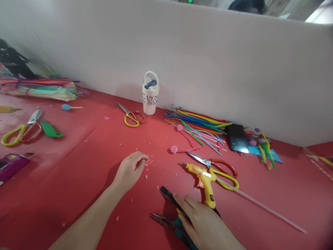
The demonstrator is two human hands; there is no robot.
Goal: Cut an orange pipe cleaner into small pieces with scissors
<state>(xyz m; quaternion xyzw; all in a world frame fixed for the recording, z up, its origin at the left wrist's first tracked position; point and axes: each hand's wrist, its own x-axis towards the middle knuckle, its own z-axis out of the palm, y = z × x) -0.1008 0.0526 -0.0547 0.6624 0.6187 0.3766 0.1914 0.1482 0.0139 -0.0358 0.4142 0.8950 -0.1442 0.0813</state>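
Two hands at work over the red surface (99, 166), and they're well apart: the left hand (131, 170) sits left of centre, fingers curled down at a little cluster of pink scraps (149, 160), and whether there's a piece pinched in those fingertips, I cannot tell. Over on the near right, the right hand (203, 222) has its fingers closed around a slim black tool (168, 194), its blunt end pointing far and left; just what kind of tool is hard to say with the palm covering so much. It looks stiff and fairly light, probably hard plastic or metal, and the sensible hold is along the shaft, well back from that exposed end. The scraps are another matter: they look tiny and nearly weightless, likely easy to scatter, so a fingertip pinch or a gentle sweep into a pile should suit them best. Just left of the right hand lie the green-handled pliers (179, 227), rigid and likely the weightier item, best taken by the grips. And just beyond, the yellow glue gun (207, 177) lies on its side beside a pair of scissors (205, 160); its grip is the safe place, as the nozzle could be hot.
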